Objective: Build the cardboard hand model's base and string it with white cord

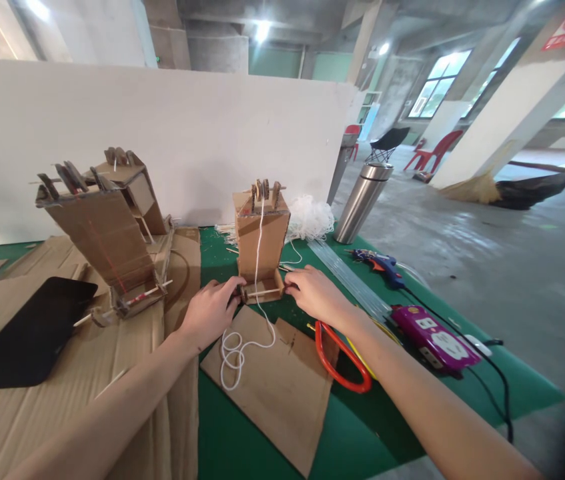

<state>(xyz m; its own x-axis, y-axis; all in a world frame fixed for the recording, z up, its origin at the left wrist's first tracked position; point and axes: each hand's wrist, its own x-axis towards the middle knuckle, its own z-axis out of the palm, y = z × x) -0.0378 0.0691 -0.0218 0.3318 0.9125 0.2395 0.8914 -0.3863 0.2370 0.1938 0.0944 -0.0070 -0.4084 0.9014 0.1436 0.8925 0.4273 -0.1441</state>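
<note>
A small cardboard tower (pixel 262 243) stands upright on the green table, with cardboard pulley wheels (pixel 262 190) on a stick at its top. A white string (pixel 259 247) runs over the wheels, down the front and past a thin wooden stick (pixel 263 292) that crosses the tower's open base. My left hand (pixel 213 305) is closed at the left end of this stick, its fingertips partly hidden. At the right end, my right hand (pixel 311 290) pinches the stick beside the base wall. The string's loose end lies in loops on a flat cardboard piece (pixel 272 380).
Two other cardboard towers (pixel 105 233) stand left, near a black pad (pixel 32 333). On the right are orange-handled scissors (pixel 342 373), clear glue sticks (pixel 349 277), a glue gun (pixel 382 263), a purple power strip (pixel 432 340) and a steel flask (pixel 363 203). White string (pixel 309 217) is heaped behind.
</note>
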